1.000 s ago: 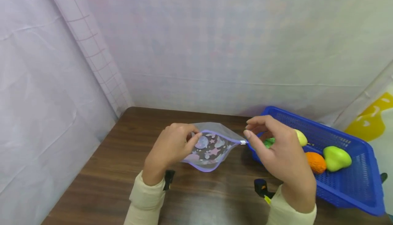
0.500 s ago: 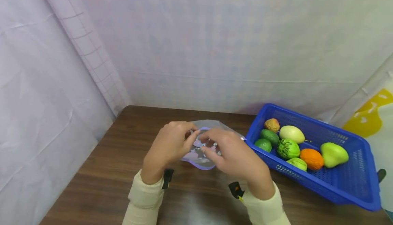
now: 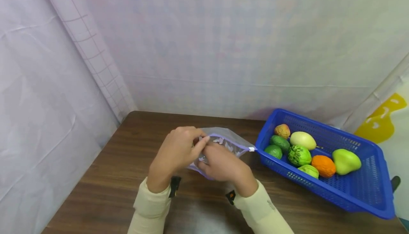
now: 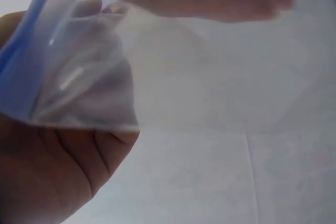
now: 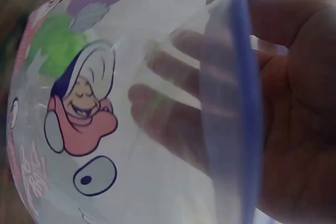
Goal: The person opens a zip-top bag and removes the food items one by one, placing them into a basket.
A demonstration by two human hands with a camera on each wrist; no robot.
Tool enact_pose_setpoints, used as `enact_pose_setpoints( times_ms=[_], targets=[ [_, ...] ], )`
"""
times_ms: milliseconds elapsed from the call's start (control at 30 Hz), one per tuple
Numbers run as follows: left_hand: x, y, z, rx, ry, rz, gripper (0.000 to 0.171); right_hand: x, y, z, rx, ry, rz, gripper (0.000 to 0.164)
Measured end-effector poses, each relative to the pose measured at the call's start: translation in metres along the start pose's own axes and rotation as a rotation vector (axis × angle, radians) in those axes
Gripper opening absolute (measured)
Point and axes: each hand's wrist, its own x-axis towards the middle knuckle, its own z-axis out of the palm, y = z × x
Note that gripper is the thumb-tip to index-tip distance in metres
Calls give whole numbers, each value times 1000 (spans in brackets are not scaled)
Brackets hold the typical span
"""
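A clear zip bag with a purple rim and printed figures is held above the table, its mouth spread apart. My left hand pinches the rim at the bag's left side between thumb and fingers. My right hand reaches into the mouth from the right. Seen through the film in the right wrist view, the right hand's fingers are extended and apart, with nothing between them. A pale green shape shows at the bag's far end; whether it lies inside is unclear. The white slider sits at the right corner.
A blue basket stands on the right of the brown table. It holds several fruits, including a pear, an orange fruit and a pale yellow fruit. White cloth hangs behind and at the left.
My right hand has moved left from beside the slider and basket into the bag's mouth. The left hand keeps its pinch on the rim, almost in place.
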Motion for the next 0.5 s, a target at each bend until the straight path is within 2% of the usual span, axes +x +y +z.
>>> enact_pose_setpoints(
  times_ms=[267, 333, 500],
  targets=[
    [-2, 4, 2, -16, -9, 18, 12, 10, 4, 20, -59, -6, 2, 64],
    [-2, 4, 3, -14, -13, 18, 12, 12, 3, 25, -76, -23, 39, 69],
    [-3, 6, 5, 6, -21, 25, 12, 16, 3, 36, -154, -41, 125, 64]
  ],
)
